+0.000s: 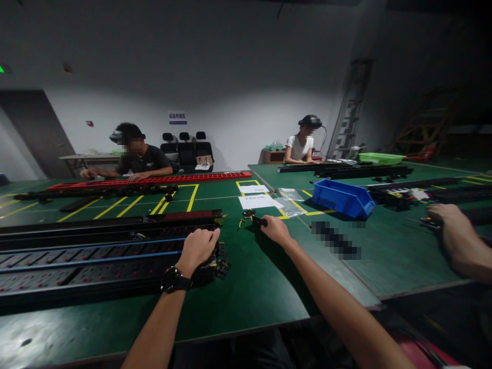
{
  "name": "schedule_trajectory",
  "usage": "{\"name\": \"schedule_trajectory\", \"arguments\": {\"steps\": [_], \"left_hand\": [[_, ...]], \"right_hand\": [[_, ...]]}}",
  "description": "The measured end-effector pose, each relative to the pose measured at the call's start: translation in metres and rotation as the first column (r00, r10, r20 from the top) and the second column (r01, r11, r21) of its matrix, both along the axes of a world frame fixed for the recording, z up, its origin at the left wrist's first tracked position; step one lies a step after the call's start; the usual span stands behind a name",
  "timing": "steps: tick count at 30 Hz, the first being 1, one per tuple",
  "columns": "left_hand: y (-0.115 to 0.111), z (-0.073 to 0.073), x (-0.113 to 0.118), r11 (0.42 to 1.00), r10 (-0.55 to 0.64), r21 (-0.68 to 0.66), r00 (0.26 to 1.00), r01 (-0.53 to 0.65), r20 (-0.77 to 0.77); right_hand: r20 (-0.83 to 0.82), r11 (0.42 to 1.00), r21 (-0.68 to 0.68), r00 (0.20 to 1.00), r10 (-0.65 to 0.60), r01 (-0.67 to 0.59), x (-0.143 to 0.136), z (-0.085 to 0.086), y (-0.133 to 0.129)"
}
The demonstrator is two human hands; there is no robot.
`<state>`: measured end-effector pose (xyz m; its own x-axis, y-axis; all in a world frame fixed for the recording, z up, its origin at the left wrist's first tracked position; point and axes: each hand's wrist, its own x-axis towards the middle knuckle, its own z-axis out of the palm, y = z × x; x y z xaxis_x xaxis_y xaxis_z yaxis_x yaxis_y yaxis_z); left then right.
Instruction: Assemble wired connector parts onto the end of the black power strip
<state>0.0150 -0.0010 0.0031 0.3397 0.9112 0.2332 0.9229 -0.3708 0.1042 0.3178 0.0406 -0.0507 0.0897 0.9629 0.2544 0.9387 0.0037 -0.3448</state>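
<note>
A long black rail assembly (96, 274), with blue strips and rows of red dots, lies across the left side of the green table. My left hand (200, 248), wearing a black watch, is closed at its right end; the fingertips are partly hidden behind the hand. Dark connectors and wires (222, 266) stick out just beside it. Further right, my right hand (275, 229) pinches a small flat black part (259, 221) just above the table. Small black and yellow pieces (242, 223) lie close to that part.
White paper sheets (259, 201) and a clear plastic bag (291, 201) lie ahead, left of a blue bin (342, 199). A co-worker's hand (451, 225) holds a tool at right. Two people sit across the table, near a red rail (154, 181) and a green tray (382, 158).
</note>
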Motion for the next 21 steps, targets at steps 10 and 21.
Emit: {"name": "schedule_trajectory", "arguments": {"steps": [10, 21], "left_hand": [[-0.010, 0.014, 0.005, 0.969, -0.059, 0.226, 0.984, 0.096, -0.165], [0.012, 0.025, 0.012, 0.846, -0.293, 0.276, 0.830, 0.456, -0.474]], "right_hand": [[-0.034, 0.999, -0.015, 0.999, 0.038, -0.039, -0.002, -0.003, 0.000], [-0.040, 0.996, 0.010, 0.995, 0.091, -0.090, -0.008, -0.005, -0.003]]}}
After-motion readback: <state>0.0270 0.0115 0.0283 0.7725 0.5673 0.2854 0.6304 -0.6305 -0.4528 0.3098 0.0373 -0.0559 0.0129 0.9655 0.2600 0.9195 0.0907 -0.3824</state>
